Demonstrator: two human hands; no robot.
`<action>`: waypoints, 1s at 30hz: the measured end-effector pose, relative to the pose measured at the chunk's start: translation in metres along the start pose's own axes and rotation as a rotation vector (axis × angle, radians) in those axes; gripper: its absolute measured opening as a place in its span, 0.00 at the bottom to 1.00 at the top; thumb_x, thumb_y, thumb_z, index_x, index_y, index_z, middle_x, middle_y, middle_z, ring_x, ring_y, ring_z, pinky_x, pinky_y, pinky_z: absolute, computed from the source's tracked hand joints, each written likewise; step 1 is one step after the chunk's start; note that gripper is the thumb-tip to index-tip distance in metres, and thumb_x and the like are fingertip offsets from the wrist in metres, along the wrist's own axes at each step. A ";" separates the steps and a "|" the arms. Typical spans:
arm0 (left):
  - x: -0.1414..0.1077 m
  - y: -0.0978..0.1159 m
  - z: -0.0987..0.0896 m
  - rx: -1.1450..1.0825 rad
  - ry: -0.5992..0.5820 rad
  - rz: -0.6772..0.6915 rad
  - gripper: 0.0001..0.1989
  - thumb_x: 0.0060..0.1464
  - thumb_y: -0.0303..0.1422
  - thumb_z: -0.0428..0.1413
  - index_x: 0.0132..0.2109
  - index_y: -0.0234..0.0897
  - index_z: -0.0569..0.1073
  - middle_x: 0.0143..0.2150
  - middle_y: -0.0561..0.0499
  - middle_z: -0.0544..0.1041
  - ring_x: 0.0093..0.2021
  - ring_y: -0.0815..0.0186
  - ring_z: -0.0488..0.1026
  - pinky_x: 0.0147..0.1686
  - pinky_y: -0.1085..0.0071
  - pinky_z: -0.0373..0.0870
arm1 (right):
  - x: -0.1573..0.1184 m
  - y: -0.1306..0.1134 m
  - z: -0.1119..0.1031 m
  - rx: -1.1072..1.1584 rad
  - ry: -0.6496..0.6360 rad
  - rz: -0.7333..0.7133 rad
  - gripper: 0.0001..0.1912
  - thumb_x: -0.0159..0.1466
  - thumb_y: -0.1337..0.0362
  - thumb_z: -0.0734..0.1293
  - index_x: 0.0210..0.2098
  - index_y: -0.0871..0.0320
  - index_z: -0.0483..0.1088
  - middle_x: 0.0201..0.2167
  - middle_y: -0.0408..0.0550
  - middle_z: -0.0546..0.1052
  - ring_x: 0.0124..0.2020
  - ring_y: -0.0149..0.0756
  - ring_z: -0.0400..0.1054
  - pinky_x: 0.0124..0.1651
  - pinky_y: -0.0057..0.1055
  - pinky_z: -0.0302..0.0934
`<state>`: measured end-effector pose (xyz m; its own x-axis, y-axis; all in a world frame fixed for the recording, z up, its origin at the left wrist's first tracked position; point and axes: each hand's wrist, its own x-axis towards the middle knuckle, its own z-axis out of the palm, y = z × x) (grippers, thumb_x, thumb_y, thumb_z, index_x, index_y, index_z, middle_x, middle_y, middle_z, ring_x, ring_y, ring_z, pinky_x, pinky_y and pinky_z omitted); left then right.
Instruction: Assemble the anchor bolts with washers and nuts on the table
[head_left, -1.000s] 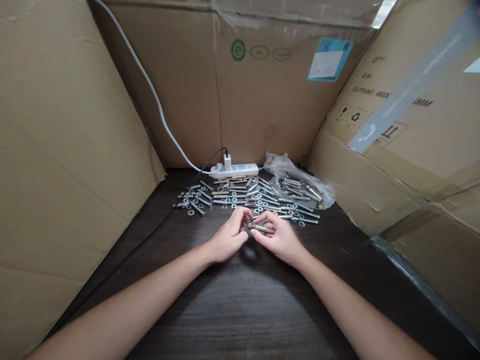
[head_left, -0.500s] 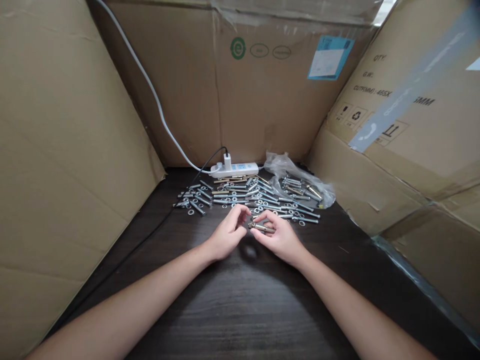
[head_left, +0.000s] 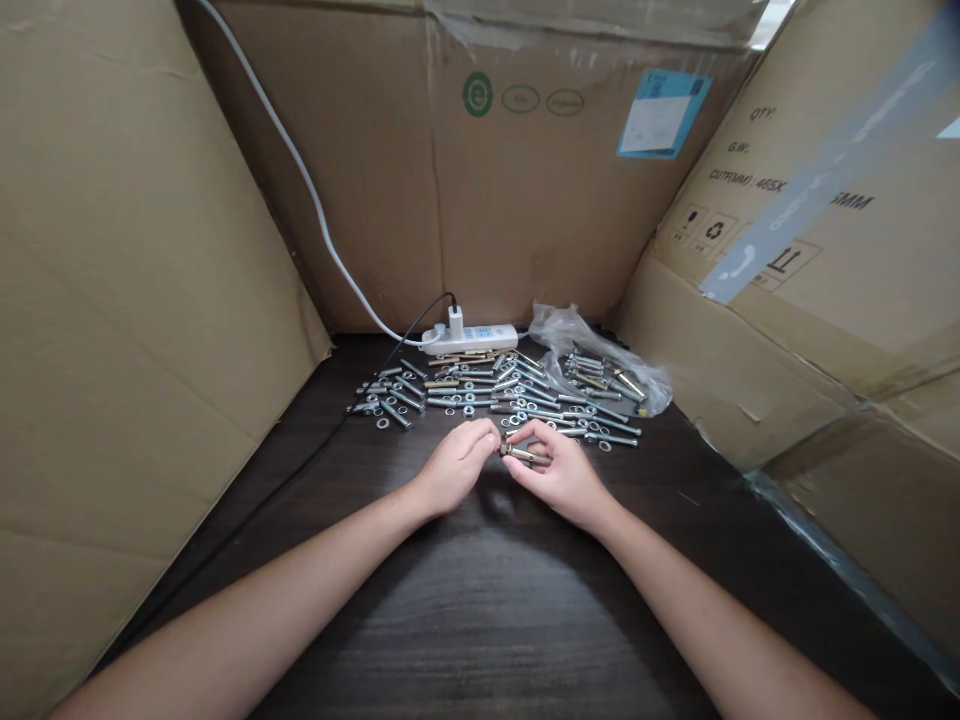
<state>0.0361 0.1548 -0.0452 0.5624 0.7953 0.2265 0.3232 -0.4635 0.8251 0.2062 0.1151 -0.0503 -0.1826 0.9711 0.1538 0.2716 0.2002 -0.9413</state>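
Observation:
Between the thumb and fingers of my right hand point(head_left: 559, 465) lies a brass-coloured expansion bolt point(head_left: 525, 455), its nut end pointing left. The far end of its shank is partly covered by my fingers. My left hand point(head_left: 459, 462) is closed, thumb and fingertips pressed together right beside the nut end. Whatever sits in that pinch is hidden, and I cannot tell how firmly it touches the bolt. Just beyond both hands, several silver bolts point(head_left: 540, 418), nuts and washers point(head_left: 605, 446) lie spread on the dark table point(head_left: 480, 620).
A white power strip point(head_left: 487, 338) with a plugged-in charger point(head_left: 455, 322) stands behind the bolts. To its right is a clear plastic bag point(head_left: 559, 330) with more bolts. A black cable point(head_left: 300, 468) crosses the left side. Cardboard walls point(head_left: 525, 200) enclose the table.
My left thumb and fingers have closed together and come up to the nut end of the bolt. My right hand keeps its hold, almost unmoved.

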 end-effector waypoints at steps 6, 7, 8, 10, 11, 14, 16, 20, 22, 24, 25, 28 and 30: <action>-0.002 0.001 -0.001 -0.113 -0.006 0.042 0.09 0.50 0.29 0.47 0.41 0.37 0.61 0.36 0.52 0.64 0.36 0.66 0.60 0.39 0.70 0.61 | 0.001 0.000 0.000 0.030 -0.001 0.001 0.11 0.57 0.61 0.67 0.37 0.58 0.63 0.24 0.41 0.72 0.25 0.30 0.68 0.30 0.28 0.64; -0.001 0.001 -0.001 -0.143 0.026 0.040 0.11 0.49 0.28 0.47 0.42 0.37 0.60 0.37 0.51 0.63 0.37 0.66 0.60 0.39 0.70 0.61 | 0.001 0.000 0.001 0.033 -0.002 0.003 0.12 0.57 0.61 0.67 0.37 0.58 0.63 0.25 0.42 0.72 0.25 0.31 0.69 0.30 0.28 0.65; -0.001 0.000 -0.001 -0.143 0.046 0.032 0.09 0.50 0.29 0.46 0.41 0.36 0.60 0.36 0.51 0.63 0.37 0.66 0.60 0.39 0.70 0.61 | 0.001 0.000 0.001 0.031 -0.002 0.003 0.12 0.57 0.61 0.67 0.37 0.58 0.63 0.25 0.42 0.72 0.25 0.31 0.69 0.31 0.28 0.65; 0.000 -0.001 0.000 -0.066 0.030 0.012 0.06 0.56 0.31 0.42 0.33 0.36 0.61 0.33 0.52 0.63 0.36 0.66 0.60 0.39 0.69 0.60 | 0.001 0.000 0.001 0.024 -0.004 0.000 0.11 0.57 0.61 0.67 0.37 0.58 0.63 0.24 0.41 0.72 0.26 0.31 0.69 0.30 0.28 0.65; 0.001 -0.001 0.000 -0.013 -0.001 0.006 0.11 0.58 0.33 0.40 0.30 0.36 0.61 0.31 0.52 0.63 0.35 0.66 0.60 0.39 0.68 0.60 | 0.001 0.001 0.001 0.021 -0.005 -0.001 0.11 0.57 0.60 0.67 0.37 0.58 0.63 0.24 0.41 0.72 0.26 0.32 0.69 0.30 0.28 0.65; 0.001 -0.002 0.001 0.033 -0.052 0.016 0.11 0.59 0.35 0.43 0.30 0.36 0.62 0.30 0.52 0.64 0.34 0.66 0.60 0.38 0.69 0.60 | 0.001 0.001 0.000 0.022 -0.004 -0.003 0.11 0.58 0.60 0.66 0.37 0.57 0.63 0.25 0.42 0.73 0.26 0.32 0.69 0.30 0.28 0.65; 0.000 -0.002 0.001 -0.030 -0.004 0.030 0.04 0.55 0.31 0.46 0.37 0.37 0.63 0.34 0.52 0.65 0.36 0.66 0.61 0.39 0.70 0.61 | 0.001 0.002 0.000 0.030 -0.002 0.000 0.11 0.57 0.61 0.67 0.37 0.57 0.63 0.26 0.43 0.73 0.26 0.31 0.70 0.30 0.28 0.64; 0.000 -0.002 0.001 -0.023 0.016 0.014 0.09 0.58 0.33 0.42 0.32 0.36 0.63 0.30 0.52 0.64 0.34 0.66 0.60 0.37 0.69 0.60 | 0.001 0.001 0.001 0.040 -0.011 -0.001 0.11 0.57 0.60 0.67 0.37 0.57 0.63 0.25 0.42 0.73 0.26 0.31 0.69 0.30 0.28 0.64; 0.001 -0.001 0.001 0.023 -0.034 0.013 0.14 0.60 0.36 0.41 0.28 0.36 0.61 0.28 0.53 0.64 0.33 0.66 0.60 0.37 0.69 0.59 | 0.001 0.000 0.000 0.029 -0.016 -0.007 0.10 0.58 0.60 0.66 0.36 0.57 0.63 0.23 0.41 0.71 0.25 0.31 0.68 0.28 0.27 0.63; 0.000 0.001 0.000 0.003 -0.044 0.029 0.10 0.59 0.36 0.44 0.31 0.36 0.63 0.31 0.52 0.65 0.34 0.66 0.60 0.38 0.70 0.60 | 0.001 -0.001 0.000 0.026 -0.008 -0.006 0.10 0.58 0.60 0.66 0.35 0.58 0.63 0.23 0.41 0.71 0.24 0.31 0.68 0.27 0.26 0.63; 0.000 0.001 0.000 -0.027 -0.023 0.036 0.07 0.57 0.34 0.46 0.35 0.36 0.64 0.33 0.52 0.65 0.35 0.66 0.61 0.38 0.70 0.60 | 0.001 -0.001 0.000 0.029 -0.003 -0.003 0.10 0.57 0.60 0.66 0.36 0.58 0.63 0.24 0.41 0.72 0.25 0.31 0.69 0.28 0.27 0.64; 0.000 0.002 0.000 -0.075 0.036 0.036 0.05 0.56 0.32 0.46 0.38 0.36 0.63 0.35 0.52 0.64 0.36 0.66 0.61 0.38 0.70 0.61 | 0.001 -0.002 0.000 0.058 -0.007 0.006 0.11 0.57 0.61 0.67 0.36 0.58 0.63 0.28 0.44 0.74 0.28 0.32 0.71 0.32 0.29 0.66; 0.000 0.001 0.000 -0.020 0.015 0.027 0.10 0.60 0.35 0.43 0.32 0.36 0.63 0.30 0.53 0.64 0.34 0.66 0.60 0.36 0.70 0.60 | 0.001 -0.001 0.001 0.061 -0.018 0.004 0.10 0.57 0.60 0.66 0.36 0.58 0.63 0.27 0.43 0.74 0.28 0.32 0.70 0.32 0.29 0.65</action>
<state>0.0367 0.1539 -0.0443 0.5591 0.7883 0.2568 0.2922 -0.4773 0.8287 0.2050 0.1155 -0.0494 -0.1992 0.9692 0.1448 0.2143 0.1873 -0.9587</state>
